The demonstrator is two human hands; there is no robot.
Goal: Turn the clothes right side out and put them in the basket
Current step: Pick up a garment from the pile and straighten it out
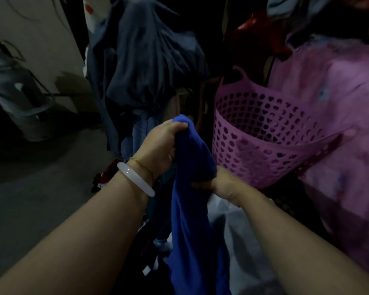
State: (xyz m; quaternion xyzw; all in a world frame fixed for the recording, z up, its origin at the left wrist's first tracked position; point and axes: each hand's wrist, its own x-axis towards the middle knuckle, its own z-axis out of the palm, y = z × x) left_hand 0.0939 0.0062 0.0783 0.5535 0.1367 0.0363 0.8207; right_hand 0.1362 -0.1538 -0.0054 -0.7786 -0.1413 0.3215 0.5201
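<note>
A bright blue garment [192, 209] hangs in front of me in the middle of the head view. My left hand [161, 147], with a white bangle on the wrist, grips its bunched top end. Lower and to the right, my right hand [218, 185] grips the same blue cloth at its side, fingers wrapped into the fabric and partly hidden by it. A pink perforated plastic basket [264, 137] stands tilted just right of my hands, with nothing visible inside.
A heap of dark blue-grey clothes [145, 67] hangs behind the hands. Pink fabric [337, 107] covers the right side. White cloth [241, 241] and a dark red item [103, 179] lie below. Bare grey floor [34, 199] spreads to the left.
</note>
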